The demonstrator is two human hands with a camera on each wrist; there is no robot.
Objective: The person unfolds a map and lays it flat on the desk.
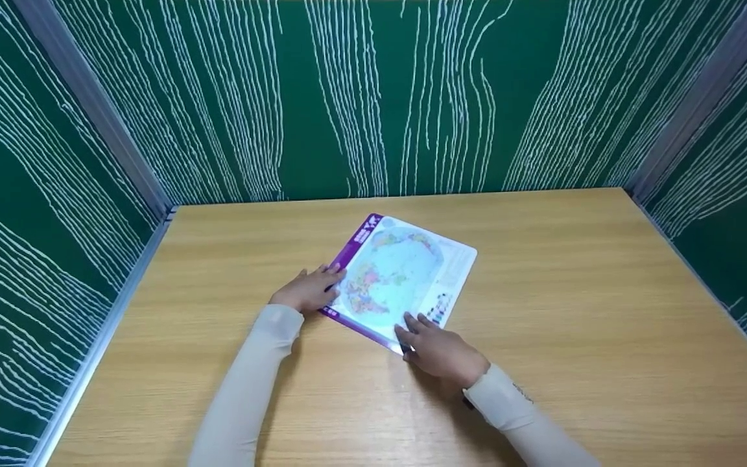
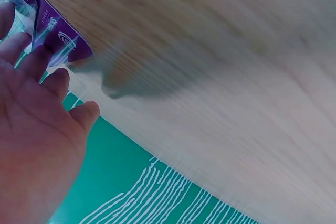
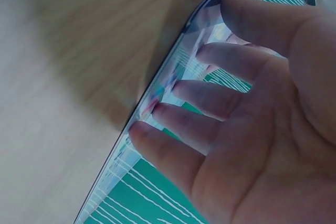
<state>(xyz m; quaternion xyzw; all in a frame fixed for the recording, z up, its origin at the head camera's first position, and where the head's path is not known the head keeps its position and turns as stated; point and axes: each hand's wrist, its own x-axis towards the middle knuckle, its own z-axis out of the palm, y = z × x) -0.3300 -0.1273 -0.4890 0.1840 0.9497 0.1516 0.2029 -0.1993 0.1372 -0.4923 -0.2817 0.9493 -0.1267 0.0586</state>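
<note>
From where I stand, I see one map board (image 1: 406,269) lying flat on the bench (image 1: 607,311), approx. in the middle and turned w/ its corners pointing like a diamond. It is thin and glossy, w/ rounded corners. On it is printed an oval world map, mostly light blue, w/ land in pink, yellow & green. A purple band (image 1: 354,242) runs along the upper left side, w/ white lettering & a small white map sign at the top; purple goes also along the lower left edge. Nr the lower right side there is a group of v. small dark pics, too small to read.

The left hand (image 1: 310,290) rests at the left corner, its fingers spread & relaxed over the purple part. The right hand (image 1: 445,353) touches the board nr the bottom corner, fingers nearly straight & apart, gripping nothing.

The left wrist view shows a purple corner w/ a white oval logo, which the head view doesn't make clear. The right wrist view shows the shiny face almost edge-on, w/ the thumb at a rounded corner and white lines on green mirrored in the gloss. Only the head view gives the whole map & both pale sleeves (image 1: 244,383), plus green walls (image 1: 296,97) w/ wavy white lines.
</note>
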